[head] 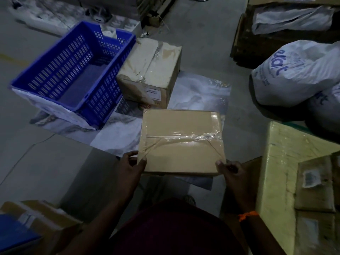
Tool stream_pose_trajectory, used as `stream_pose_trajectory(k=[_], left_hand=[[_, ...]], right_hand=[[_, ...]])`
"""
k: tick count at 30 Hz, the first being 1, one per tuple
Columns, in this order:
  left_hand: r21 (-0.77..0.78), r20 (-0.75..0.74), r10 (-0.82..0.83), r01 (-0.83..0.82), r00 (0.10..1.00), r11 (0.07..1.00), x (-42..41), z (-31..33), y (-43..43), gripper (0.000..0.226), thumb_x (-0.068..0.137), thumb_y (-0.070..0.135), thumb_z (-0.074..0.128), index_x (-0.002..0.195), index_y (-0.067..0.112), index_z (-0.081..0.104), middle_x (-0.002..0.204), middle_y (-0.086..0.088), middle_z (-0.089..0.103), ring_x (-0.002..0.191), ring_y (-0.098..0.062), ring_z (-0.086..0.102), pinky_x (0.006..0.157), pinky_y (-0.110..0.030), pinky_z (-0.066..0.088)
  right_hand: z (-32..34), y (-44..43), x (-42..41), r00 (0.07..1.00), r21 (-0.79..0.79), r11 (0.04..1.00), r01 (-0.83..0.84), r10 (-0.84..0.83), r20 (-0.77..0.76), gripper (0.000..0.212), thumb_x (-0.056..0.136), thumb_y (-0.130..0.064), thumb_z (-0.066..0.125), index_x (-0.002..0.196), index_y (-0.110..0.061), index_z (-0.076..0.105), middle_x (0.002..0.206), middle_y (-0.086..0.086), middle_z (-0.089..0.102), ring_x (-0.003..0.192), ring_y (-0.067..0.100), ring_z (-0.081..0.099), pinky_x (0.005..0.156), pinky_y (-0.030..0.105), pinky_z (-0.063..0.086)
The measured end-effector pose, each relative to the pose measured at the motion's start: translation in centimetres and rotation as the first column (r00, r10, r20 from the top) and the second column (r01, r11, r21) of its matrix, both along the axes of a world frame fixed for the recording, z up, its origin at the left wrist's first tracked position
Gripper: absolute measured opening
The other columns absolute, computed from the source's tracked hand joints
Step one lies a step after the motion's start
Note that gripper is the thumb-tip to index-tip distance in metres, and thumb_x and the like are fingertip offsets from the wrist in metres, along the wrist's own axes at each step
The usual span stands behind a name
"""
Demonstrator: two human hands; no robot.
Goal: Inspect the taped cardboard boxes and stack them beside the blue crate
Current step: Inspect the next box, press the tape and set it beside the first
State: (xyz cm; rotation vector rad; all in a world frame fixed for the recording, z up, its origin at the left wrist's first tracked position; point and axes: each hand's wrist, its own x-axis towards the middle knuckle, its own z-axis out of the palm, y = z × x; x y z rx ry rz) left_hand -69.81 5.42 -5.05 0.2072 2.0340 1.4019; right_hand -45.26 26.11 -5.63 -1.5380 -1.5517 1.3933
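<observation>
I hold a flat brown cardboard box (181, 140) in front of me, clear tape crossing its top face. My left hand (131, 165) grips its near left corner, thumb on top. My right hand (230, 171) grips the near right corner the same way. An empty blue slotted crate (73, 70) stands on the floor at the upper left. Right beside the crate's right wall sits another taped cardboard box (150, 70) with a label on its near side. The held box hovers just in front of that box.
White printed sacks (298, 70) lie at the right. A pale yellow wrapped parcel (279, 172) with smaller packets on it stands at the near right. More boxes (42, 218) sit at the near left. A plastic sheet (200, 92) covers the floor.
</observation>
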Motion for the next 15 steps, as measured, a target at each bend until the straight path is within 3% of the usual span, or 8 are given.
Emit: stream_pose_trajectory(k=[3,5,7,8,10,12,15], left_hand=[[-0.041,-0.06,-0.046,0.044,0.997,0.998,-0.2,-0.5,-0.4,0.036,0.094,0.027,0.071,0.125,0.029,0.052,0.128,-0.006,0.062,0.115,-0.025,0.064,0.083,-0.037,0.057],[-0.104,-0.247,-0.158,0.136,0.956,0.985,-0.7,0.0,0.3,0.051,0.094,0.025,0.07,0.139,0.025,0.045,0.141,-0.004,0.05,0.123,-0.022,0.056,0.092,-0.041,0.055],[-0.171,-0.47,-0.273,0.216,0.839,0.961,-1.1,0.6,2.3,0.061,0.095,0.025,0.068,0.149,0.02,0.039,0.151,-0.004,0.04,0.133,-0.02,0.045,0.104,-0.042,0.047],[-0.203,-0.567,-0.326,0.256,0.756,0.945,-1.4,0.6,3.8,0.063,0.097,0.028,0.065,0.152,0.017,0.038,0.155,-0.007,0.038,0.139,-0.022,0.04,0.111,-0.044,0.042],[-0.34,-0.651,-0.488,0.352,0.581,0.872,-1.7,0.1,7.4,0.064,0.1,0.038,0.053,0.156,0.014,0.034,0.162,-0.011,0.033,0.149,-0.028,0.029,0.119,-0.046,0.027],[-0.516,-0.631,-0.662,0.418,0.405,0.748,-1.9,-1.0,10.5,0.067,0.101,0.045,0.038,0.159,0.013,0.027,0.167,-0.013,0.024,0.154,-0.031,0.019,0.122,-0.052,0.02],[-0.662,-0.593,-0.766,0.392,0.247,0.639,-2.0,-3.1,12.1,0.063,0.105,0.042,0.035,0.16,0.013,0.024,0.169,-0.012,0.015,0.156,-0.033,0.016,0.121,-0.059,0.021]], right_hand=[[-0.6,0.0,0.0,0.996,0.071,0.997,-0.016,0.01,0.086,0.02,0.087,-0.012,0.081,0.091,-0.017,0.063,0.092,0.006,0.069,0.088,0.028,0.067,0.071,0.03,0.057],[-0.5,0.1,-1.0,0.985,0.219,0.966,-0.138,0.111,0.131,0.028,0.088,-0.009,0.08,0.108,-0.019,0.062,0.116,0.006,0.064,0.108,0.025,0.065,0.09,0.035,0.059],[-0.6,0.6,-3.1,0.941,0.445,0.836,-0.32,0.228,0.249,0.038,0.09,-0.01,0.078,0.126,-0.01,0.062,0.142,0.014,0.054,0.129,0.02,0.054,0.108,0.026,0.047],[-0.6,0.9,-4.5,0.898,0.514,0.747,-0.423,0.27,0.346,0.046,0.092,-0.017,0.076,0.134,-0.006,0.06,0.151,0.017,0.048,0.139,0.022,0.047,0.115,0.027,0.039],[-0.8,1.4,-7.8,0.776,0.483,0.626,-0.612,0.356,0.521,0.065,0.096,-0.036,0.065,0.151,-0.005,0.047,0.164,0.018,0.034,0.152,0.031,0.031,0.123,0.04,0.028],[-1.1,2.1,-10.9,0.618,0.367,0.537,-0.759,0.418,0.666,0.074,0.101,-0.046,0.05,0.16,-0.005,0.031,0.17,0.019,0.02,0.158,0.034,0.017,0.124,0.049,0.021],[-1.4,2.7,-13.3,0.471,0.227,0.502,-0.834,0.435,0.768,0.075,0.104,-0.053,0.024,0.164,-0.009,0.014,0.173,0.014,0.006,0.16,0.031,0.004,0.127,0.055,0.014]])
